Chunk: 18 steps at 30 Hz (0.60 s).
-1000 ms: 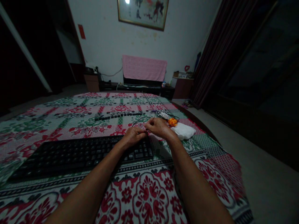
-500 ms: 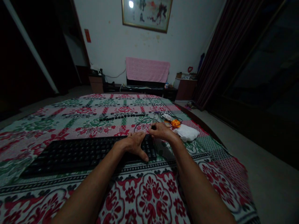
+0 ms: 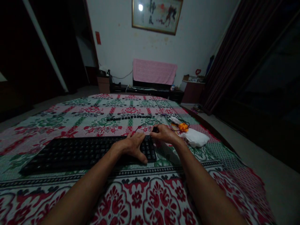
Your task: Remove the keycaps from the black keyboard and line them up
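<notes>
A black keyboard (image 3: 77,153) lies on the patterned cloth. Across its right part rests my left hand (image 3: 133,147), fingers stretched forward and thumb spread toward the near edge, pressing on the keys without gripping anything. My right hand (image 3: 162,133) is closed at the keyboard's far right corner, its fingertips pinched round a small black object (image 3: 155,129). The fingers hide most of that object, so its kind is unclear. Beyond the keyboard, small black keycaps (image 3: 128,117) form a line on the cloth.
To the right lie a crumpled white cloth or bag (image 3: 195,137), an orange item (image 3: 183,127) and a thin black cable (image 3: 146,123). A red, green and white cloth (image 3: 138,200) covers the table. Farther back, a pink towel (image 3: 154,71) drapes over a screen by the wall.
The camera view has turned slightly left, so the scene sits farther right. Both hands keep nearly the same places on the keyboard, with only a slight shift of the right fingers.
</notes>
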Tool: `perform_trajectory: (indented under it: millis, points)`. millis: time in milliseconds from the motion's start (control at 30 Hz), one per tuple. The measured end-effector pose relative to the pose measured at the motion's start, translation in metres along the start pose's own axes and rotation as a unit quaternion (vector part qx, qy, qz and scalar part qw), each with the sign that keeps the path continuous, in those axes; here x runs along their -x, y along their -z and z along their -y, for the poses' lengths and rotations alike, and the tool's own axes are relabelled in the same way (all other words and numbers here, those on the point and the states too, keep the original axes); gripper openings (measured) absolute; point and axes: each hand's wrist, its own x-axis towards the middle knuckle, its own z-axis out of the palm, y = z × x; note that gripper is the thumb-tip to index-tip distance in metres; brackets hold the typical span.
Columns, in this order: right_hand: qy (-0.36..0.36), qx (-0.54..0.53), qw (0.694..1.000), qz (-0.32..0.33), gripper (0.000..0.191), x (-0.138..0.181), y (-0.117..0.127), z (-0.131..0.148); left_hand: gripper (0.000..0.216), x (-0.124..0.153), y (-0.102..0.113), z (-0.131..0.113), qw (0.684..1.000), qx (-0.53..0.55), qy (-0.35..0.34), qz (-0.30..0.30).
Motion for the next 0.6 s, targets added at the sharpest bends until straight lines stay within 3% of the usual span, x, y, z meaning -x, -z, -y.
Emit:
perform_trajectory:
  millis: [300, 600]
  points:
    - [0.051, -0.105, 0.988, 0.097, 0.018, -0.005, 0.01, -0.017, 0.126, 0.0, -0.008, 0.005, 1.0, 0.0, -0.007, -0.011]
    - [0.089, -0.08, 0.983, 0.142, 0.022, -0.011, 0.01, -0.01, 0.125, 0.0, -0.009, 0.004, 1.0, -0.001, -0.012, -0.019]
